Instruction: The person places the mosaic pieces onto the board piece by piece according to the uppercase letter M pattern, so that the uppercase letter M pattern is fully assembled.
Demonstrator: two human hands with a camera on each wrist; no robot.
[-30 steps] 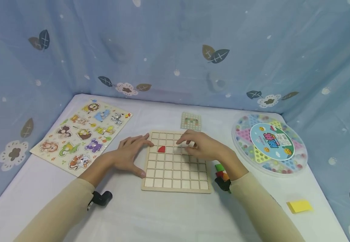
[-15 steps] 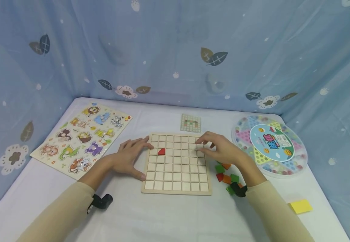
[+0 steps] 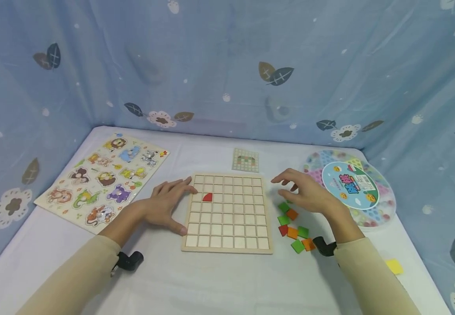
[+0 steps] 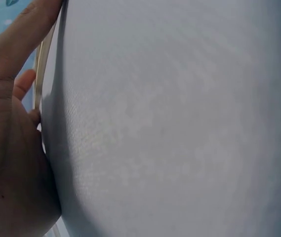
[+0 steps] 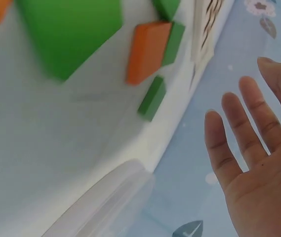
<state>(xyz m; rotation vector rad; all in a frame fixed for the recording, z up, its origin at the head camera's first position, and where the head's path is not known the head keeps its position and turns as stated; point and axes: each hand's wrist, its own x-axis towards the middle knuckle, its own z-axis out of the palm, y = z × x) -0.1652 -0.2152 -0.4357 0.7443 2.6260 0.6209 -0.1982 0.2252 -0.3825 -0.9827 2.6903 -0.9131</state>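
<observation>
Head view, grid board (image 3: 227,218): flat on the white table (image 3: 227,284), square to the person; probably centred so both hands reach it.
Left hand (image 3: 165,205): fingers spread, not curled round anything; thumb at the board's near left side, index finger at the upper left side. Looks like a brace against sliding.
Right hand (image 3: 306,192): off the board's right side, above the loose pieces; fingers relaxed, bent slightly in the head view, and nothing in the palm in the right wrist view.
Red piece (image 3: 207,197): in the board, second column from left, third row from top; rounded corner at upper left. Cell ridges presumably keep it in line.
Loose tiles (image 3: 292,232): green, orange and one red, scattered just right of the board; handy for the right hand, I judge.
Pattern card (image 3: 245,160): face up beyond the board's far edge, gridded, coloured shape near its middle; likely put there to stay readable, unblocked by either arm.
Animal puzzle (image 3: 100,192), round game box (image 3: 351,186): left and right, apart from the board, seemingly out of the way.
</observation>
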